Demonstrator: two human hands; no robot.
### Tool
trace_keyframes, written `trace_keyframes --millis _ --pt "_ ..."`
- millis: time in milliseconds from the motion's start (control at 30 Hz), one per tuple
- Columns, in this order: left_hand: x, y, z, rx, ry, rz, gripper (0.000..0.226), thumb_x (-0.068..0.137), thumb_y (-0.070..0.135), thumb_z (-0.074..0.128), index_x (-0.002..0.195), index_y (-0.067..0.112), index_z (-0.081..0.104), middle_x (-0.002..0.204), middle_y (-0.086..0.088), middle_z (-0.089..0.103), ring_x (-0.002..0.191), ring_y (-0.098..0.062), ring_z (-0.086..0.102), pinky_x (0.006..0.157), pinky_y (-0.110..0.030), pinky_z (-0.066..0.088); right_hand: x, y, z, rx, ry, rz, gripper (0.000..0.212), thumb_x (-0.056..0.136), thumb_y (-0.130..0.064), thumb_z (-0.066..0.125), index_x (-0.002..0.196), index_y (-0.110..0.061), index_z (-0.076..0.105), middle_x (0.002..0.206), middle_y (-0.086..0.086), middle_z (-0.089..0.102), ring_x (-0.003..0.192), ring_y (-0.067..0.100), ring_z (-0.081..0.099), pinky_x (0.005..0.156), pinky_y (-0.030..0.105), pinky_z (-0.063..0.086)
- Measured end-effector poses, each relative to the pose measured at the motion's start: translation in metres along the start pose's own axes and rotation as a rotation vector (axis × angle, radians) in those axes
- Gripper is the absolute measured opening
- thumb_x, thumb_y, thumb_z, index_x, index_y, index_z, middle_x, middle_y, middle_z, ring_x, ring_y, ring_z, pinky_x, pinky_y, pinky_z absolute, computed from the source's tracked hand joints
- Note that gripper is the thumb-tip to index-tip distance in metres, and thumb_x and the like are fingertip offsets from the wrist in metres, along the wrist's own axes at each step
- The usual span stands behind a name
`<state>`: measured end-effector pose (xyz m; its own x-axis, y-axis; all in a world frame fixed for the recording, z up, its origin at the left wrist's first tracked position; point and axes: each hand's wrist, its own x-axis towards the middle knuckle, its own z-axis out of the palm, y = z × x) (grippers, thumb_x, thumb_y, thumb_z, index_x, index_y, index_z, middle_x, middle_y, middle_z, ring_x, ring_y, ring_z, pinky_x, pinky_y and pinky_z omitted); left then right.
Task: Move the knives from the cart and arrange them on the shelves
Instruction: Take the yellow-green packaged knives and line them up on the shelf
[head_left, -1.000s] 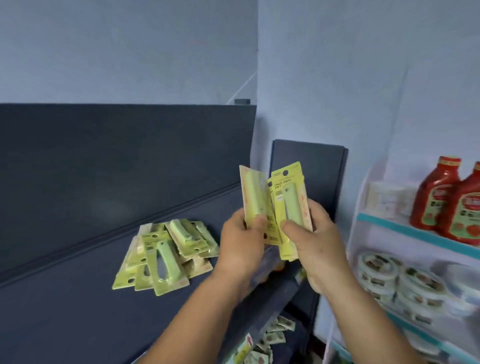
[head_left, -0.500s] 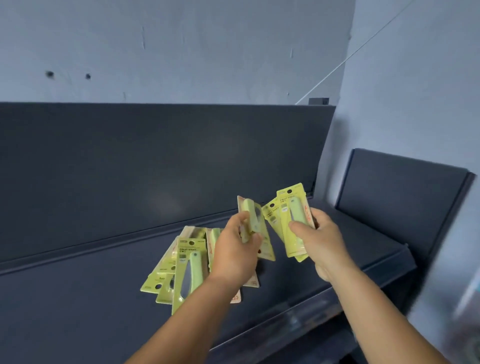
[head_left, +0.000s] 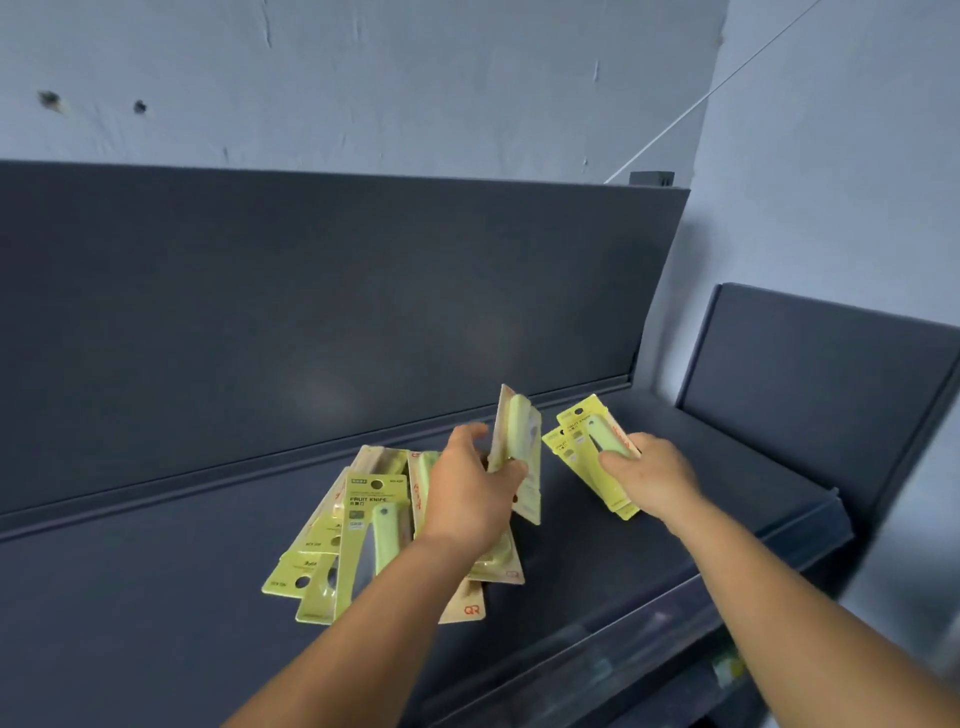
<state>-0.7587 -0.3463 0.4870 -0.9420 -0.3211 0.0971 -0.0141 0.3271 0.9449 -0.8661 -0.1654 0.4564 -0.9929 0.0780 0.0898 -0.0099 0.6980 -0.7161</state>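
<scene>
A loose pile of packaged fruit knives, yellow-green cards with pale green handles, lies on the dark shelf. My left hand hovers over the right side of the pile and pinches one knife pack held nearly edge-on and upright. My right hand grips two or three fanned knife packs to the right, just above the shelf surface. The cart is out of view.
The shelf has a tall dark back panel and a dark side panel on the right. Its front edge carries a clear price strip. Bare shelf surface lies left of the pile and between pile and side panel.
The view has swung left, away from the ketchup rack. Both hands have lowered toward the shelf and moved apart, the left one with its pack now over the pile.
</scene>
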Motion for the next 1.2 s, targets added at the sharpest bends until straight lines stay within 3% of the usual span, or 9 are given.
trace_keyframes --millis 67,167,267,400,533,600,700,900,1200 --pt "0.007 -0.001 0.000 0.032 0.008 -0.011 0.032 0.088 0.021 0.065 0.120 0.017 0.059 0.096 0.008 0.066 0.081 -0.012 0.064 0.075 -0.033 0.055 0.013 0.004 0.000 -0.151 -0.056 0.024 0.024 0.088 -0.036 0.053 0.090 -0.013 0.058 0.089 0.008 0.063 0.083 0.028 0.058 0.055 0.026 0.039" --pt "0.017 0.001 -0.002 0.091 0.026 -0.006 0.018 0.086 0.025 0.065 0.104 0.023 0.069 0.082 0.008 0.068 0.067 -0.012 0.060 0.064 -0.031 0.053 0.026 -0.001 -0.001 -0.440 -0.055 -0.037 0.046 0.090 -0.041 0.049 0.130 -0.019 0.046 0.141 0.010 0.044 0.126 0.032 0.041 0.098 0.037 0.039" --pt "0.025 0.004 -0.007 0.118 0.057 -0.044 0.009 0.087 0.028 0.066 0.095 0.031 0.063 0.067 0.007 0.059 0.049 -0.009 0.048 0.046 -0.021 0.042 0.019 -0.024 -0.004 -0.173 -0.115 -0.374 0.078 0.086 -0.018 0.058 0.150 -0.036 0.017 0.158 -0.011 0.011 0.143 0.021 0.018 0.113 0.036 0.022" --pt "0.027 0.005 -0.015 0.149 0.079 -0.085 0.020 0.087 0.033 0.068 0.104 0.025 0.063 0.084 0.000 0.068 0.063 -0.012 0.057 0.048 -0.021 0.048 0.007 -0.056 0.005 -0.333 -0.342 -0.810 0.080 0.083 -0.026 0.066 0.146 -0.045 0.021 0.153 -0.021 0.020 0.144 0.008 0.010 0.114 0.033 0.011" --pt "0.025 -0.003 -0.030 0.165 0.175 -0.077 0.035 0.088 0.032 0.065 0.120 0.020 0.059 0.105 -0.001 0.067 0.078 -0.013 0.062 0.055 -0.022 0.050 0.006 -0.066 0.022 -0.160 -0.546 -0.690 0.052 0.083 -0.032 0.069 0.129 -0.043 0.049 0.121 -0.017 0.052 0.110 0.008 0.050 0.093 0.027 0.041" --pt "0.021 -0.008 -0.041 0.299 0.185 -0.058 0.049 0.089 0.036 0.061 0.135 0.022 0.048 0.123 0.005 0.060 0.100 -0.016 0.061 0.069 -0.026 0.053 0.007 -0.069 0.031 -0.133 -0.484 -0.660 0.029 0.085 -0.031 0.065 0.113 -0.035 0.059 0.105 -0.010 0.061 0.092 0.013 0.059 0.079 0.033 0.048" --pt "0.006 -0.017 -0.056 0.697 0.152 -0.091 0.071 0.088 0.043 0.059 0.148 0.024 0.026 0.144 0.001 0.039 0.134 -0.022 0.033 0.100 -0.035 0.037 0.007 -0.075 0.046 -0.269 -0.345 -0.579 0.029 0.090 -0.030 0.055 0.118 -0.020 0.054 0.114 0.003 0.059 0.103 0.027 0.056 0.078 0.035 0.045" --pt "-0.023 -0.035 -0.073 0.856 0.084 -0.257 0.073 0.086 0.055 0.057 0.145 0.024 0.028 0.133 -0.004 0.039 0.126 -0.024 0.032 0.092 -0.033 0.038 -0.001 -0.075 0.066 -0.440 -0.329 -0.438 0.044 0.098 -0.031 0.037 0.139 -0.018 0.042 0.143 0.008 0.036 0.126 0.032 0.040 0.099 0.036 0.038" --pt "-0.028 -0.042 -0.097 0.799 0.280 -0.147 0.041 0.092 0.038 0.051 0.125 0.015 0.051 0.117 -0.007 0.059 0.105 -0.027 0.056 0.081 -0.032 0.045 -0.087 -0.128 0.083 -0.299 -0.527 -0.883 0.050 0.100 -0.031 0.036 0.149 -0.030 0.027 0.155 -0.008 0.025 0.140 0.019 0.026 0.115 0.035 0.022"
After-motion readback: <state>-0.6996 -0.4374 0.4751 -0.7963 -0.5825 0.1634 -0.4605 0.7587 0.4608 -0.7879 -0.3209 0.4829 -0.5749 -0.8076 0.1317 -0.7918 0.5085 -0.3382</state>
